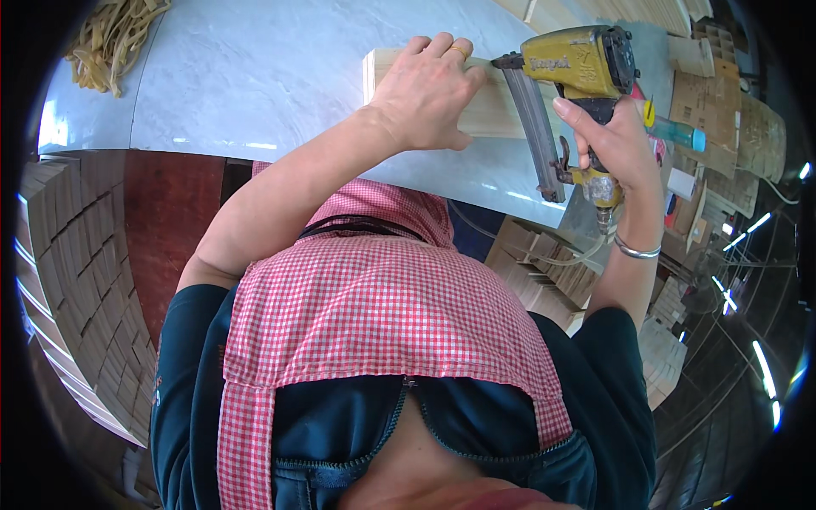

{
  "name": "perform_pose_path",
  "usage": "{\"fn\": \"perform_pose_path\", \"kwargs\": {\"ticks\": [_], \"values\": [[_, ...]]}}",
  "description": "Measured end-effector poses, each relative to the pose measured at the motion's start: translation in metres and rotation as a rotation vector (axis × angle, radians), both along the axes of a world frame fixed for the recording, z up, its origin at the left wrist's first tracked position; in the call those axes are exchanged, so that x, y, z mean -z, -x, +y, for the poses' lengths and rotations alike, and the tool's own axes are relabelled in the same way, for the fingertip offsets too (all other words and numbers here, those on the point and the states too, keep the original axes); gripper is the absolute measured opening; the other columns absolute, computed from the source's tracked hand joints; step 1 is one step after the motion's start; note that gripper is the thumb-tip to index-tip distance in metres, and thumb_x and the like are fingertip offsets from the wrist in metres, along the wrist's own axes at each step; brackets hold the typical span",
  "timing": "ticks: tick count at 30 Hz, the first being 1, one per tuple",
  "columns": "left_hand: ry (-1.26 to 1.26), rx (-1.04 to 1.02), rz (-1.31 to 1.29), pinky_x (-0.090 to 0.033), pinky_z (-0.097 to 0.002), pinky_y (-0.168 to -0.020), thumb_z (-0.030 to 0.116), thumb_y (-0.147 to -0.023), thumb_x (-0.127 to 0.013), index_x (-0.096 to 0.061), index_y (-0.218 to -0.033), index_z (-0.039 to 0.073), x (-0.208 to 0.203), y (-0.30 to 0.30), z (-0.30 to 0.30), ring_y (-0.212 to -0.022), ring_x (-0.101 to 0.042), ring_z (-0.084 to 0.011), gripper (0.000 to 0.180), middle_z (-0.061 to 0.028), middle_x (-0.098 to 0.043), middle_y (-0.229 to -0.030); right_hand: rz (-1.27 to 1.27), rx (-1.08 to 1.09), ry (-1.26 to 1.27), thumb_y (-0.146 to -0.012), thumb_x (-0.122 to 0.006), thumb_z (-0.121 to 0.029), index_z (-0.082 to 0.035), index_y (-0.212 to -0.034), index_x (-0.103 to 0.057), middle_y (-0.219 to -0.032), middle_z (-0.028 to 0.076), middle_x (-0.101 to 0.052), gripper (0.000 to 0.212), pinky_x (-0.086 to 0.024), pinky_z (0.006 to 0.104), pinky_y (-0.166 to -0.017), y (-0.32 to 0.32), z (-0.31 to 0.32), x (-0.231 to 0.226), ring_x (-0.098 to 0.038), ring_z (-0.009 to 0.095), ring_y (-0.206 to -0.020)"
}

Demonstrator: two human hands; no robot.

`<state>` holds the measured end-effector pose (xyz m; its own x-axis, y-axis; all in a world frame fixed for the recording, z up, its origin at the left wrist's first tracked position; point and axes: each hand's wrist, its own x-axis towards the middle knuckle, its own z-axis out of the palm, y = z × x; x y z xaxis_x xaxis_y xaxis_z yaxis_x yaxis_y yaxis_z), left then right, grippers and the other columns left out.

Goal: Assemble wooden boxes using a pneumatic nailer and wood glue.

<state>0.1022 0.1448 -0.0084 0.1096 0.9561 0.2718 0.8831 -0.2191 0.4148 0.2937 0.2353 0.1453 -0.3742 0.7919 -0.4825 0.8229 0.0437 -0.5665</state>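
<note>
On the grey marbled tabletop lies a pale wooden box or board piece, close to the table's near edge. My left hand grips it from above, fingers bent over its far side and thumb on the near side; a ring shows on one finger. In my right hand is a yellow and black pneumatic staple gun, held by its grip. Its nose meets the wood's far edge just right of my left fingers, and its long magazine slants toward me. Part of the wood is hidden under my hand and the gun.
A bundle of tan bands sits on the table's far left. Stacked wooden pieces stand at the left. Wooden boards lie at the far right, near cardboard and a teal-capped tool. An air hose trails below the gun.
</note>
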Motion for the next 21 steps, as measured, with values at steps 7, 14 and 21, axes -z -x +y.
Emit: {"fn": "perform_pose_path", "kwargs": {"ticks": [7,14,21], "values": [[-0.038,-0.005,0.000,-0.041,-0.0398,-0.100,0.040,-0.064,-0.084,-0.070,-0.111,0.010,0.003,-0.001,-0.002,-0.108,-0.055,-0.0273,0.058,-0.0117,-0.061,-0.117,-0.053,-0.063,0.049,-0.092,-0.074,-0.026,0.003,-0.104,-0.068,-0.051,0.000,-0.054,0.032,-0.036,0.0204,-0.039,0.005,0.021,-0.008,-0.044,0.008,-0.037],[-0.061,0.028,0.001,-0.039,-0.0441,-0.105,0.041,-0.064,-0.085,-0.066,-0.116,0.010,0.007,0.001,-0.004,-0.111,-0.055,-0.0280,0.064,-0.0123,-0.061,-0.121,0.010,0.127,-0.162,-0.088,-0.077,-0.027,0.001,-0.097,-0.067,-0.056,0.001,-0.055,0.032,-0.039,0.0220,-0.042,-0.031,0.006,0.004,-0.046,0.008,-0.042],[0.119,-0.016,-0.277,-0.042,-0.0417,-0.106,0.045,-0.071,-0.083,-0.064,-0.125,0.010,-0.025,0.044,-0.019,-0.112,-0.059,-0.0285,0.067,-0.0147,-0.063,-0.124,-0.221,0.297,-0.446,-0.088,-0.064,-0.014,0.002,-0.125,-0.054,-0.093,0.019,-0.067,0.042,-0.054,0.0394,-0.068,-0.182,-0.034,0.065,-0.064,0.030,-0.070]]}}
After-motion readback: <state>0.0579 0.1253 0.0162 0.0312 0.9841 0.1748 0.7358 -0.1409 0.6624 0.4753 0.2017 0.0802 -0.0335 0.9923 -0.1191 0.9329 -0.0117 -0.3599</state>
